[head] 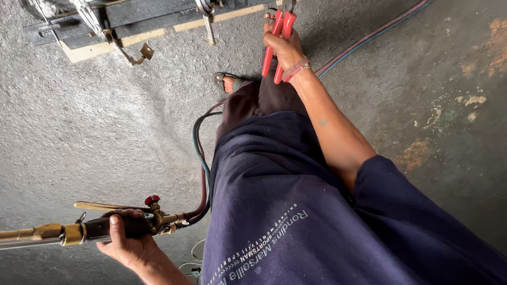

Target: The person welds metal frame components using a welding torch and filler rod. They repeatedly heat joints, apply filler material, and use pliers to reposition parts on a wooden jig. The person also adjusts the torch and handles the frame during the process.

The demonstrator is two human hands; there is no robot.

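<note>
My left hand grips the black handle of a brass gas torch that points left, level above the floor, with a red valve knob on top. Twin hoses run from the torch back past my leg. My right hand reaches forward and holds red-handled pliers, whose jaws meet a dark metal frame at the top edge. The frame lies on a pale wooden board.
Rough grey concrete floor all around, with rust-coloured stains at the right. A red and blue hose pair crosses the upper right. My sandalled foot shows below the pliers. Metal clamps and wires hang off the frame.
</note>
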